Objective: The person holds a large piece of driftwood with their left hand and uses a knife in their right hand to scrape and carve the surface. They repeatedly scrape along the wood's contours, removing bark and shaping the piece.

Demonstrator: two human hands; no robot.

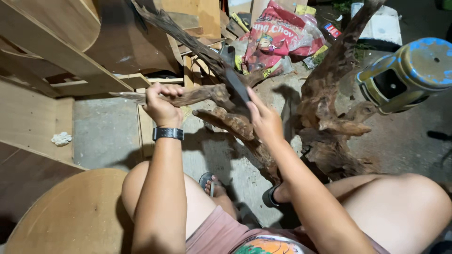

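Two hands work my driftwood: left hand clenched on a branch at nine o'clock, steadying; right hand gripping a dark blade.

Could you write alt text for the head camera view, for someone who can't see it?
Seated person's left hand grips a branch of a gnarled driftwood root while the right hand holds a dark flat tool against it. Wooden boards stand left.

Gnarled brown driftwood root stands branching on concrete, dark blade against it.
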